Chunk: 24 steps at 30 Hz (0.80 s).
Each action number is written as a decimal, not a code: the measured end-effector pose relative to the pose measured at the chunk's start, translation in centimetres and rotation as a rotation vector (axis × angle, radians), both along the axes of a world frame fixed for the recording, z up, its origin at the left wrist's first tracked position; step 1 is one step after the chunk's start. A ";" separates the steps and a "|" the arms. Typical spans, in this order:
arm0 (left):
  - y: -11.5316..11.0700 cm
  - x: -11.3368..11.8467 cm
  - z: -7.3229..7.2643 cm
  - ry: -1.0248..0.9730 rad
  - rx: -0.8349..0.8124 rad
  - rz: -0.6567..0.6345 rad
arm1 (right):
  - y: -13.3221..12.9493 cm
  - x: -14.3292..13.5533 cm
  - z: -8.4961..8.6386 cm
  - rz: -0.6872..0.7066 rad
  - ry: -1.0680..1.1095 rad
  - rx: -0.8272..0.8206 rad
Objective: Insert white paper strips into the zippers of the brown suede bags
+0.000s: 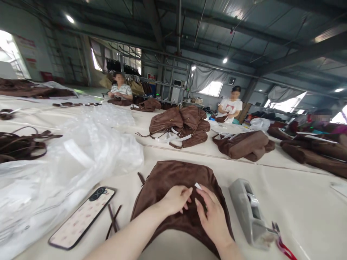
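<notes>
One dark-brown leather-look bag (176, 173) lies on the pale counter (298, 206), directly beneath the left hand (177, 199) and the right hand (213, 213), its body stretching away to twelve o'clock beyond both grips! Left arm angled in from seven: thumb and fingers drawn close, but whether that grip has anything pinched, I cannot tell. Right arm from five: fingers bent, thumb apart from the index, a small white slip (198, 186) right at the fingertips; clasped or merely touched, I can't call it! Out at four o'clock, the grey tape dispenser (241, 204), with red-handled nippers (284, 249) just beside it. Round at nine, a patterned-back phone (82, 218); at ten, crumpled clear plastic (97, 137); straight up at twelve, a heap of brown bags (166, 121)!
</notes>
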<state>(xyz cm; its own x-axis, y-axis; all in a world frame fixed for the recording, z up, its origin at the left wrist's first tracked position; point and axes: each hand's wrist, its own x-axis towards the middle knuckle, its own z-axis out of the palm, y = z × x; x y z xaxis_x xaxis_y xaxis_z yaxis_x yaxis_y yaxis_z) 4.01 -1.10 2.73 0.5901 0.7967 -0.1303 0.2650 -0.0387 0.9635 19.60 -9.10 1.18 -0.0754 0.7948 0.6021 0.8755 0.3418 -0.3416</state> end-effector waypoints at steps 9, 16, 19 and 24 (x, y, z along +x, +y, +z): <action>-0.9 2.1 -1.7 -0.068 -0.044 0.047 | -1.3 0.0 0.7 0.111 0.048 -0.160; -1.1 1.7 -2.2 -0.032 -0.002 0.025 | -1.6 6.8 -1.6 -0.169 0.309 -0.347; -0.8 1.1 -2.8 -0.037 -0.018 0.014 | -1.5 8.2 -3.5 -0.034 0.376 -0.424; 0.9 -0.9 -3.6 -0.016 -0.085 0.089 | 1.0 4.2 -4.8 0.028 0.388 -0.365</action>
